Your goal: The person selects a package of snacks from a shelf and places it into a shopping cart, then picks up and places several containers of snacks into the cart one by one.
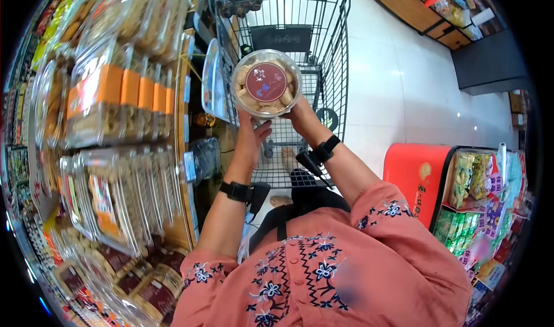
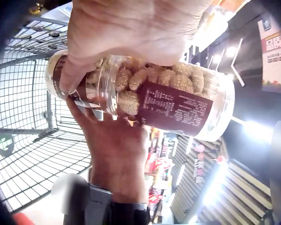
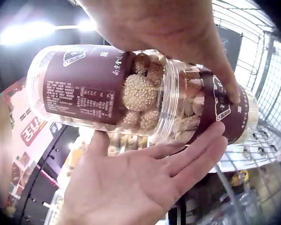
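Two clear plastic jars (image 2: 187, 86) of sesame-coated balls appear joined end to end, with dark maroon labels (image 3: 79, 84) on their sides. From above, a round maroon label (image 1: 266, 82) shows on the lid. My left hand (image 1: 249, 142) holds the jars from the left, and its thumb and fingers (image 3: 201, 150) lie along the lower jar in the right wrist view. From the other side my right hand (image 1: 306, 119) grips them, its fingertips partly hidden behind the plastic. Both hands hold the jars out over the shopping cart.
The black wire shopping cart (image 1: 332, 67) stands directly ahead. Shelves of packed clear snack boxes (image 1: 121, 90) rise close on the left. At the right are a red display stand (image 1: 415, 171) with bagged snacks and a dark box (image 1: 490, 61). White floor tiles (image 1: 381, 85) run between.
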Available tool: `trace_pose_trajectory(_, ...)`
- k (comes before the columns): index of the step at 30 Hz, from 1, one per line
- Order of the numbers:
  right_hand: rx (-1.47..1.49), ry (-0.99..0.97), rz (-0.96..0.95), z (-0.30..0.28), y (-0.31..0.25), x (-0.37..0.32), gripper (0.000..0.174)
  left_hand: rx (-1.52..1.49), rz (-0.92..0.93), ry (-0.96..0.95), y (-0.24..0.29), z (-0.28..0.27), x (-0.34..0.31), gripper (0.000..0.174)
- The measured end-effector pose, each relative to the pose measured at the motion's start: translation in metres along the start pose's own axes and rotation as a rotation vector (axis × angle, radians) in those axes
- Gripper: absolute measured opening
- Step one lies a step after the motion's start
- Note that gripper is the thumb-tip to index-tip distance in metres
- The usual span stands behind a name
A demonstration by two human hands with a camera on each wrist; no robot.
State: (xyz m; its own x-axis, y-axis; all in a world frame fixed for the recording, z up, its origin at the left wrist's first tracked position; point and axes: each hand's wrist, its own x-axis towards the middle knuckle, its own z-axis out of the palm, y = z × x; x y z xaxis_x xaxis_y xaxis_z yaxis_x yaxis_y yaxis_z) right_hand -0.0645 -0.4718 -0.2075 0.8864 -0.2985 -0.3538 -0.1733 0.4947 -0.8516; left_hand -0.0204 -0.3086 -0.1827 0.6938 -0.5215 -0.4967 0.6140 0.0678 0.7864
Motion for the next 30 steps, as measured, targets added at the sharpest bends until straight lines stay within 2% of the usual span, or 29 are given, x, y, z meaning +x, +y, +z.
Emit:
trace_pose_trajectory(1, -0.037, -0.034, -0.007, -0.015, 0.012, 0.019, 0.071, 0.009, -0.015, -0.009, -0.008, -0.002, 0.024, 0.081)
trace_pose_trajectory(3, 0.005, -0.011, 0.016, -0.042, 0.025, 0.062, 0.07, 0.016, -0.03, -0.029, -0.02, 0.0, 0.073, 0.079)
trace_pose_trajectory(5, 0.072, 0.038, 0.022, -0.059, 0.031, 0.092, 0.069, 0.064, -0.059, -0.062, -0.027, 0.007, 0.108, 0.089)
trace_pose_trajectory(7, 0.074, 0.101, 0.104, -0.077, 0.037, 0.124, 0.068, 0.099, -0.12, -0.11, -0.034, 0.009, 0.147, 0.101)
trace_pose_trajectory(12, 0.082, 0.171, 0.146, -0.109, 0.062, 0.18, 0.063, 0.133, -0.203, -0.094, -0.059, 0.0, 0.229, 0.105)
trace_pose_trajectory(15, 0.109, 0.215, 0.136, -0.109, 0.07, 0.209, 0.056, 0.103, -0.227, -0.047, -0.073, -0.013, 0.272, 0.099)
trace_pose_trajectory(17, 0.068, 0.243, 0.136, -0.113, 0.078, 0.228, 0.054, 0.116, -0.208, -0.058, -0.078, -0.021, 0.295, 0.1)
trace_pose_trajectory(18, 0.095, 0.172, 0.145, -0.119, 0.083, 0.238, 0.066, 0.12, -0.202, -0.047, -0.082, -0.025, 0.304, 0.101)
trace_pose_trajectory(22, 0.124, 0.191, 0.208, -0.125, 0.101, 0.265, 0.069, 0.111, -0.265, -0.025, -0.092, -0.04, 0.339, 0.099)
trace_pose_trajectory(25, 0.109, 0.183, 0.236, -0.122, 0.106, 0.279, 0.067, 0.111, -0.289, -0.001, -0.099, -0.049, 0.355, 0.097)
trace_pose_trajectory(26, 0.119, 0.315, 0.239, -0.117, 0.109, 0.283, 0.054, 0.111, -0.275, 0.002, -0.101, -0.052, 0.359, 0.097)
trace_pose_trajectory(28, 0.128, 0.305, 0.232, -0.122, 0.117, 0.292, 0.053, 0.108, -0.227, 0.011, -0.101, -0.05, 0.362, 0.095)
trace_pose_trajectory(30, 0.121, 0.308, 0.211, -0.123, 0.12, 0.297, 0.052, 0.134, -0.237, -0.017, -0.099, -0.051, 0.37, 0.106)
